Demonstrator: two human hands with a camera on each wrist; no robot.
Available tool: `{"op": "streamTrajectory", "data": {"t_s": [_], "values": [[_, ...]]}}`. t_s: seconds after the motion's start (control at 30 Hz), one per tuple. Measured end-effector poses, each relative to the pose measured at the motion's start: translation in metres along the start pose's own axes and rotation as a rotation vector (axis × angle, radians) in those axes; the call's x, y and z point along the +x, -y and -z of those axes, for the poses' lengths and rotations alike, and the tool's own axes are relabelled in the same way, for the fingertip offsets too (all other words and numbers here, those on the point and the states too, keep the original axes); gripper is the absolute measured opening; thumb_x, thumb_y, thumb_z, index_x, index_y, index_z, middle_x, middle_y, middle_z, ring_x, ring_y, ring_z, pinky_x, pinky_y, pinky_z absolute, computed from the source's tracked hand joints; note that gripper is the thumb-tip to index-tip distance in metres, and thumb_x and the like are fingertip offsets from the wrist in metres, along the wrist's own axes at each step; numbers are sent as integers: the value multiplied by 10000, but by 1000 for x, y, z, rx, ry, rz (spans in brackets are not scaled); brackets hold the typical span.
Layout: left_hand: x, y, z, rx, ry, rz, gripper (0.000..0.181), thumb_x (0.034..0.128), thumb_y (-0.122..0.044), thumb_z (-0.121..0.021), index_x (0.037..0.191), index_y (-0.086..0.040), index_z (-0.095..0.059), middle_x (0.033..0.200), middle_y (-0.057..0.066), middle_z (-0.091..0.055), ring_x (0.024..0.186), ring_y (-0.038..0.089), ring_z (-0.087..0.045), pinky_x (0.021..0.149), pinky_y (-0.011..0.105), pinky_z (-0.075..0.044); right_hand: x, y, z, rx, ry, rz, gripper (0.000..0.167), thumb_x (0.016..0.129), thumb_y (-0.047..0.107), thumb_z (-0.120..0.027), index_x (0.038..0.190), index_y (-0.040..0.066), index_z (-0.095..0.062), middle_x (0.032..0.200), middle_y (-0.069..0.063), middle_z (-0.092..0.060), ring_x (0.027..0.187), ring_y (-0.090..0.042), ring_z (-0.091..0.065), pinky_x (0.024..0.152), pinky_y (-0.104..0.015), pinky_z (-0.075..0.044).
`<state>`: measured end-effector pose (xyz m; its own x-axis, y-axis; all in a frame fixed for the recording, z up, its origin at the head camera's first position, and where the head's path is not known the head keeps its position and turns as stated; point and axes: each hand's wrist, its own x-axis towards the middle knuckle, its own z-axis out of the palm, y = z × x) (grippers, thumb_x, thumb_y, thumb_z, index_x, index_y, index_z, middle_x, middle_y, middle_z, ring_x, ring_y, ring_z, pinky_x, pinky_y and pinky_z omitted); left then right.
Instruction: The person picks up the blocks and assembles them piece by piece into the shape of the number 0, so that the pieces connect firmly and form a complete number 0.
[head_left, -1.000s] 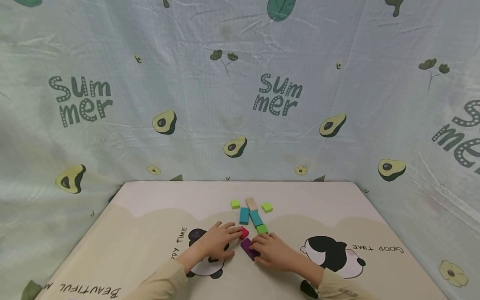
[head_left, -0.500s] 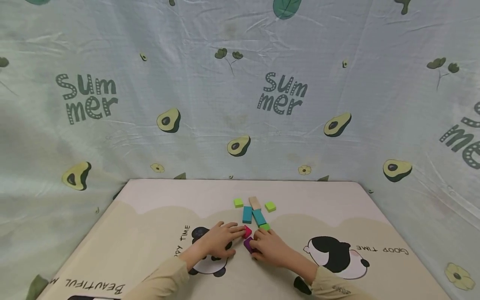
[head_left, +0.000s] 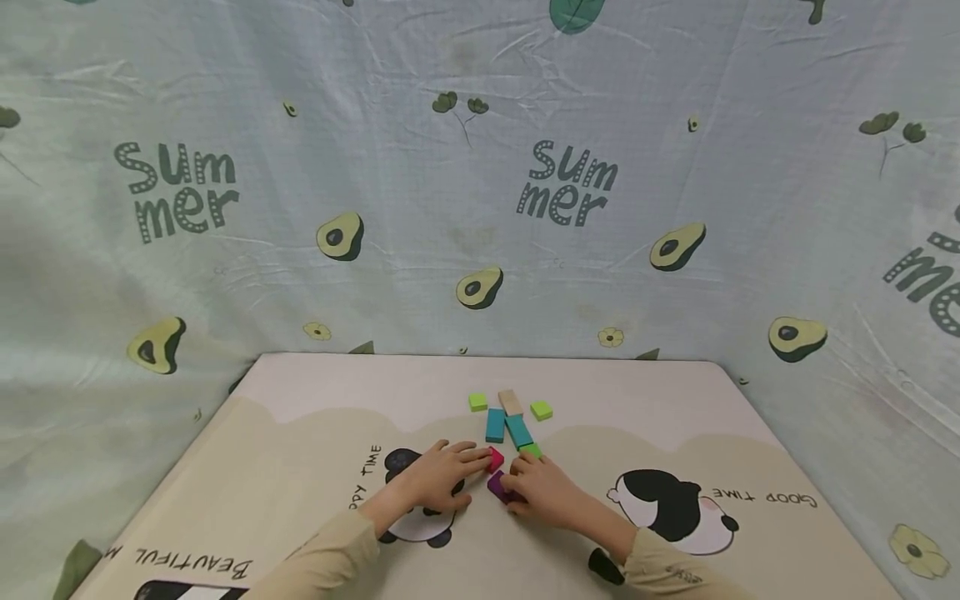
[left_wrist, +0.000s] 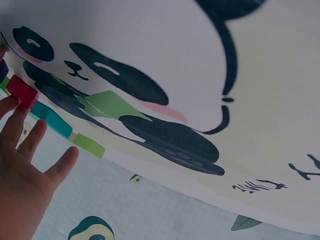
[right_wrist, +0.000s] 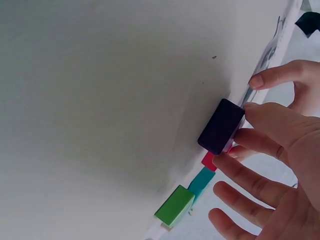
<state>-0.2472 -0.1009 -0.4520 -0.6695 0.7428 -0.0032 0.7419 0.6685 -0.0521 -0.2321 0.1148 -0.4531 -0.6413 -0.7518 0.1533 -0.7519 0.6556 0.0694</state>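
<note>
**Two blocks at my fingertips, six more lying beyond**

My right hand (head_left: 546,496) has the purple block (head_left: 496,485) pinched between thumb and fingers, the other fingers spread loosely. My left hand (head_left: 442,479) is well open, palm down, its fingertips touching the red block (head_left: 495,460) just ahead of the purple one; it grips nothing.

As far as I can judge, the far part of the layout is in place, since no hand touches it. Just past my right fingertips lies the green block (head_left: 531,450), near the end of the right teal block (head_left: 518,432). The left teal block (head_left: 495,426) is close to it, farther from me than my left fingers. The plain wooden block (head_left: 510,403) lies beyond the teal pair, with the left lime block (head_left: 477,402) and the right lime block (head_left: 542,410) apart on either side. Red and purple look like the unsettled part, neither yet let go.

Under both hands is a pale tabletop (head_left: 292,483), a printed panda (head_left: 416,527) beneath my left and a black-and-white animal print (head_left: 656,504) right of my right. Past the table's far edge hangs a creased cloth (head_left: 405,175) with avocados and "summer" lettering, which also closes in the sides.
</note>
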Motion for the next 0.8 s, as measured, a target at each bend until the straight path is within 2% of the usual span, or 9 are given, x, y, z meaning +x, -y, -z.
{"op": "streamTrajectory", "data": {"t_s": [0.17, 0.33, 0.5, 0.8], "values": [[0, 0, 0, 11, -1, 0, 587, 830, -375, -566, 1356, -186, -388, 1400, -48, -392, 1283, 190, -372, 967, 471, -368, -2, -2, -3, 9, 10, -10, 177, 767, 348, -668, 847, 220, -575, 839, 43, -572, 839, -120, -467, 676, -259, -375], [0, 0, 0, 10, -16, -9, 582, 828, -360, -572, 1350, -167, -398, 1393, -29, -404, 1274, 202, -384, 958, 478, -374, -4, -6, -3, 34, 40, -20, 162, 777, 304, -663, 891, 229, -576, 859, 47, -581, 842, -123, -492, 725, -294, -396], [1, 0, 0, -5, -7, -4, 582, 833, -350, -569, 1354, -161, -391, 1397, -24, -399, 1276, 205, -381, 963, 479, -369, -8, -11, -3, 37, 44, 0, 181, 765, 253, -667, 929, 243, -592, 899, 55, -599, 880, -140, -526, 791, -356, -412], [0, 0, -1, -18, -3, -8, 581, 830, -341, -572, 1353, -162, -394, 1398, -26, -397, 1278, 207, -378, 964, 480, -366, -16, -12, -1, 33, 64, 35, 197, 776, 217, -648, 959, 256, -584, 916, 49, -592, 883, -129, -538, 819, -354, -389]]}}
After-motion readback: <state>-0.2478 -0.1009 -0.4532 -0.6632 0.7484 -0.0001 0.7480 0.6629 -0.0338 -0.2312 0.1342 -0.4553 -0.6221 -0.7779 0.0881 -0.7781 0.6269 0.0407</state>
